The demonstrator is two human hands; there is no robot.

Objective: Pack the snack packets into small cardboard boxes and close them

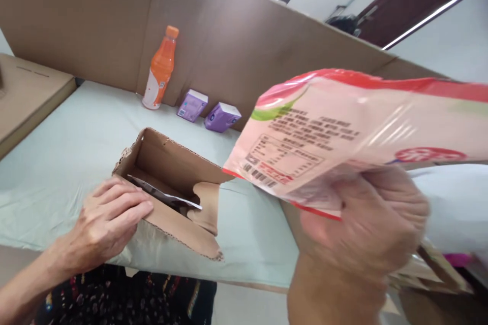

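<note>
My right hand (pixel 366 218) is closed round the lower edge of a pink plastic food packet (pixel 301 137) with a red border, printed text and a barcode. I hold the packet up at the right, above the table. At the left, my left hand (pixel 114 213) grips the near wall of an open cardboard box (pixel 175 152), its fingers over the rim. A thin dark packet with a pale edge (pixel 163 195) leans inside the box against the near wall. What else lies deep in the box is hidden.
An orange drink bottle (pixel 160 71) stands at the back beside two purple tissue packs (pixel 223 118). A tall cardboard panel (pixel 213 25) borders the table's (pixel 76 142) far side. Another flat cardboard box (pixel 34 91) lies at the left edge.
</note>
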